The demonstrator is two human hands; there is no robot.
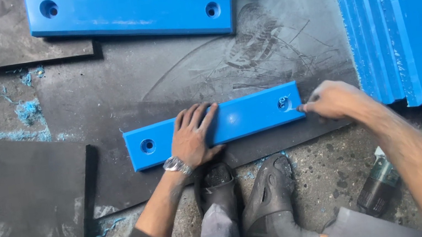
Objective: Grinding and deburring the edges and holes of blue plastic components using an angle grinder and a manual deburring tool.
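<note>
A long blue plastic bar (244, 116) with a round hole near each end lies flat on a dark rubber mat (161, 81). My left hand (195, 135), with a metal wristwatch, presses flat on the bar's middle, fingers spread. My right hand (330, 100) is closed at the bar's right end, beside the right hole (284, 103), where a curl of blue swarf sits. Whether it pinches a small tool or the bar's edge is unclear.
A larger blue bar (127, 8) lies at the top. A stack of blue bars (402, 17) fills the right side. Dark mats (20, 219) cover the left. My black shoes (244, 191) sit below the bar. A dark power tool (378, 188) lies on the concrete; blue shavings (26, 110) are scattered.
</note>
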